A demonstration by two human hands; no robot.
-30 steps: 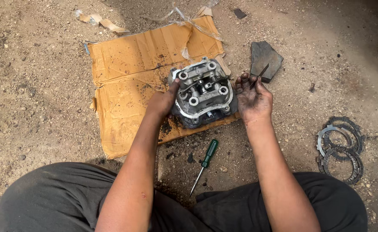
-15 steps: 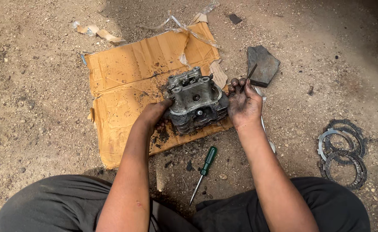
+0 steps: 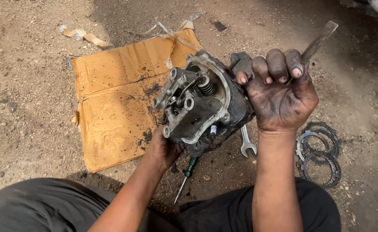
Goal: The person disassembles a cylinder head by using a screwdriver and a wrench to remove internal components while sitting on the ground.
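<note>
Both hands now lift the greasy, bumpy metal cylinder head (image 3: 201, 105) off the cardboard (image 3: 116, 99): left hand (image 3: 165, 148) grips underneath, right hand (image 3: 281, 96) also pinches a flat metal strip (image 3: 320, 41).

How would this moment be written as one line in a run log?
left hand: holds engine cylinder head from below | right hand: steadies it, grips flat metal strip | below: screwdriver, wrench

I see one flattened brown cardboard box (image 3: 120, 99), oil-stained, lying on the dirt ground (image 3: 21, 86); no labels, signs or screens.
</note>
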